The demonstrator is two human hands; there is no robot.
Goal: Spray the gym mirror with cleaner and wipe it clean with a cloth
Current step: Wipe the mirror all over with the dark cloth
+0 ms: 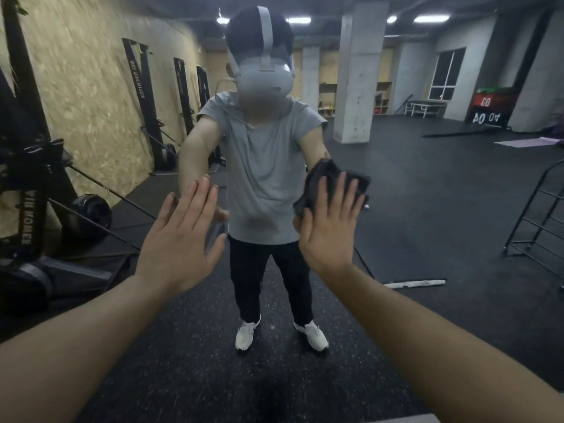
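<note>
Mirror point(427, 193) reflecting gym, left hand point(180, 239) flat, apparently touching, right hand point(329, 227) pressing cloth point(332, 175) flat

Both forearms are seen bare, rising from the lower corners of the frame. In the mirror point(427, 209), a grey short-sleeved T-shirt point(262, 166), black trousers point(259, 279), white trainers point(247, 332) and a grey strapped headset point(264, 77) are worn.

Dark speckled rubber floor point(189, 361) runs across whole room. White sneakers point(247, 333) planted on it. Pale strip point(415, 283) lies flat at right, black wire rack point(537, 221) stands beyond. Concrete pillar point(355, 87) rises from floor farther back.
</note>
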